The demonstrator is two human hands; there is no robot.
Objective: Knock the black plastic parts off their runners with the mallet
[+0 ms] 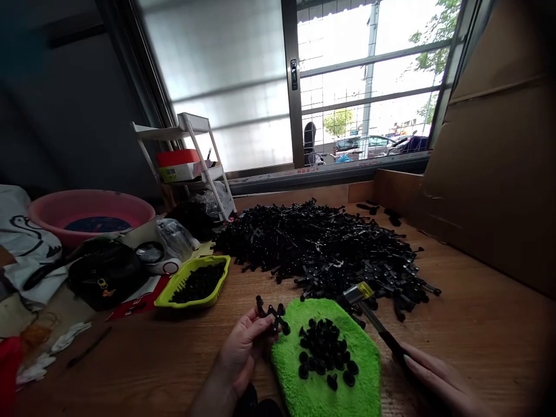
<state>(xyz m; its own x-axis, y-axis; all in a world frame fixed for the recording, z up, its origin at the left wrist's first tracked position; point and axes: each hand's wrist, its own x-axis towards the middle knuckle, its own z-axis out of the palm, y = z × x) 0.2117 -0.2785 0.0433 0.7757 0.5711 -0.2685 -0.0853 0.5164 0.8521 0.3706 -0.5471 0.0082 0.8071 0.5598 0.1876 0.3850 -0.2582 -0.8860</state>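
My left hand [245,347] pinches a black X-shaped part [274,317] with round knobs, held at the left edge of a green fuzzy mat [330,399]. Many small black round-headed pieces [325,347] lie on the mat's middle. At the right, my right hand [430,370] is wrapped round the dark handle of a hammer [359,294]; its metal head, with a yellow patch, rests near the mat's upper right corner. Behind the mat spreads a large pile of black parts [313,243].
A yellow-green basket [163,298] of black pieces stands left of the pile. Farther left are a black bag [104,272], a pink basin [93,200] and a white shelf [195,123]. Cardboard [490,162] leans at the right, beside the window.
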